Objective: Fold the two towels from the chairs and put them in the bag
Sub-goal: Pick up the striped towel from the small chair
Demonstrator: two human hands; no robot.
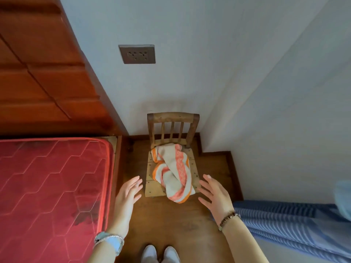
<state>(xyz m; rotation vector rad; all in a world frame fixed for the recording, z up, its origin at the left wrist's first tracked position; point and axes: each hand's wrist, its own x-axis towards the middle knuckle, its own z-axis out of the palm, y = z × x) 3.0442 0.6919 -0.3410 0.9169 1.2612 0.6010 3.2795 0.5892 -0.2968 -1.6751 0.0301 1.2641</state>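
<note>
A crumpled cream towel with orange stripes (173, 171) lies on the seat of a small wooden chair (172, 118) that stands against the wall in a corner. One end of the towel hangs over the seat's front edge. My left hand (129, 192) hovers at the chair's front left corner with straight fingers, holding nothing. My right hand (214, 194) hovers at the front right corner, fingers spread, close to the towel's hanging end without touching it. No bag and no second towel is in view.
A bed with a red quilted mattress (49, 186) fills the left side, its wooden headboard (41, 63) behind it. Blue striped fabric (292, 224) lies at the right. White walls close the corner; a wall socket (137, 54) sits above the chair. Wooden floor (171, 224) lies underfoot.
</note>
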